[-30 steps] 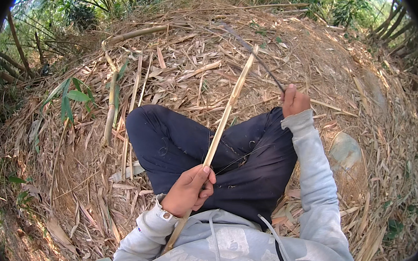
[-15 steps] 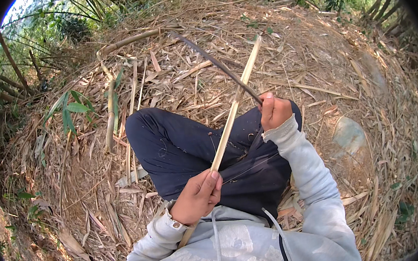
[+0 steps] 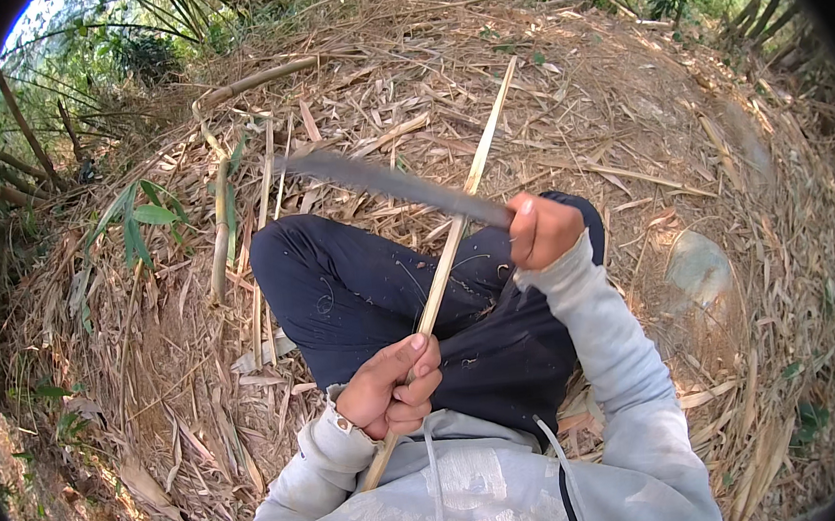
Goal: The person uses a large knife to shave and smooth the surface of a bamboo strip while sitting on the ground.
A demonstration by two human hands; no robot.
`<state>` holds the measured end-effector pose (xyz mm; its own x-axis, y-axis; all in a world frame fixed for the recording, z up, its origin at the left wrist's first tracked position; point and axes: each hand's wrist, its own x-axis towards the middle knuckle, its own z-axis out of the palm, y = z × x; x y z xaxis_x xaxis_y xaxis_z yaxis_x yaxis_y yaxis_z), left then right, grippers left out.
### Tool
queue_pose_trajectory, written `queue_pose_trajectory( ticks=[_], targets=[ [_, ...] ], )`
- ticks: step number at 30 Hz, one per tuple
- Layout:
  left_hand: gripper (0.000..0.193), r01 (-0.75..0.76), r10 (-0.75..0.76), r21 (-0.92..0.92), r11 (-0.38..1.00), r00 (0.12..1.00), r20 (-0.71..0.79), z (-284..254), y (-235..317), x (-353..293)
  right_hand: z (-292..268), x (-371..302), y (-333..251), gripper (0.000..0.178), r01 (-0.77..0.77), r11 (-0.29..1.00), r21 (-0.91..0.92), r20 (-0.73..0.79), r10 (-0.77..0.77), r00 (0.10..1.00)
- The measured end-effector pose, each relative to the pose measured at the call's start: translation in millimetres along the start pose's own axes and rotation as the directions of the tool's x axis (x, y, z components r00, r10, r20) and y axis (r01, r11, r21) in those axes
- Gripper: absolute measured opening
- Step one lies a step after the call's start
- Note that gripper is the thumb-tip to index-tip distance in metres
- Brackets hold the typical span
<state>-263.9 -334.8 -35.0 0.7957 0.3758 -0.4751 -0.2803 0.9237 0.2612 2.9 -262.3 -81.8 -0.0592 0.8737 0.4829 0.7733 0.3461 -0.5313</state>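
Observation:
A long pale bamboo strip [image 3: 448, 256] slants from beside my waist up and away to the right, over my crossed legs in dark trousers. My left hand [image 3: 392, 388] is closed round its lower part, near my belly. In my right hand [image 3: 542, 229], above my right knee, is a long dark machete [image 3: 385, 180]. Its handle is hidden in my fist. The blade reaches to the upper left and crosses over the strip, slightly blurred toward the tip. Whether the edge touches the strip I cannot tell.
Dry bamboo leaves and husks [image 3: 187, 373] cover the ground around me. A jointed bamboo stalk [image 3: 222, 229] lies left of my left knee, with green leaves [image 3: 147, 218] near it. A pale stone [image 3: 697, 269] sits to the right. Bamboo clumps [image 3: 213, 19] stand at the back.
The machete's tip has swung left and nearer to me, showing more of the blade's flat side. My right hand has shifted slightly; the strip has turned a little in my left hand.

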Motion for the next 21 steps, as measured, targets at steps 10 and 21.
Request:
queue_pose_trajectory(
  ticks=[10,21],
  targets=[
    [0.035,0.083,-0.038,-0.239,0.967,0.981,0.190,-15.6,-14.6,1.7,-14.0,18.6,20.9,0.036,-0.129,0.986,-0.107,-0.010,0.129,0.992],
    [0.035,0.039,-0.040,0.030,0.999,0.998,0.043,-7.0,-10.1,-5.2,-15.8,5.7,13.9,0.035,-0.011,1.000,-0.003,0.060,0.012,0.998]
  ],
)
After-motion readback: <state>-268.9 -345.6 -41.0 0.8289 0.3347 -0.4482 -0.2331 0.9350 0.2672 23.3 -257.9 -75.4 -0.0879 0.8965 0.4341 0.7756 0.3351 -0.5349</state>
